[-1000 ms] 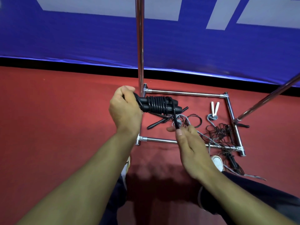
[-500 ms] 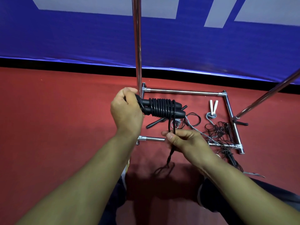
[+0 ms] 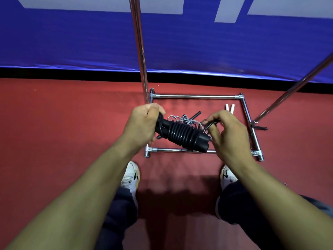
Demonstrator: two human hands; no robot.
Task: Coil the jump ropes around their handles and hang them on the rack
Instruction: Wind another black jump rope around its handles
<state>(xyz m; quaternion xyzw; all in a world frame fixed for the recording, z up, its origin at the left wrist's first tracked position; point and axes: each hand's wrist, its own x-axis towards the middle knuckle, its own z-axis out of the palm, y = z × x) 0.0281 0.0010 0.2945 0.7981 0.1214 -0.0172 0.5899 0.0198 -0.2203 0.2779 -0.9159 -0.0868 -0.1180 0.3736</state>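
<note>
Head camera looks down at a left hand (image 3: 142, 126) gripping one end of black jump rope handles (image 3: 182, 135) wrapped in tight coils, held above the chrome rack base (image 3: 194, 96) on red floor (image 3: 63, 123). Right hand (image 3: 228, 134) fingers curl, pinching the loose rope end (image 3: 210, 124) beside the handles' far end.

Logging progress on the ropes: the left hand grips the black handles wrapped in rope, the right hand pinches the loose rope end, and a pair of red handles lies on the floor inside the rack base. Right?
Nearly. The head view shows the pair of handles on the floor is white, not red. The rest holds: left hand, black handles, right hand, rope end, rack base.
</note>
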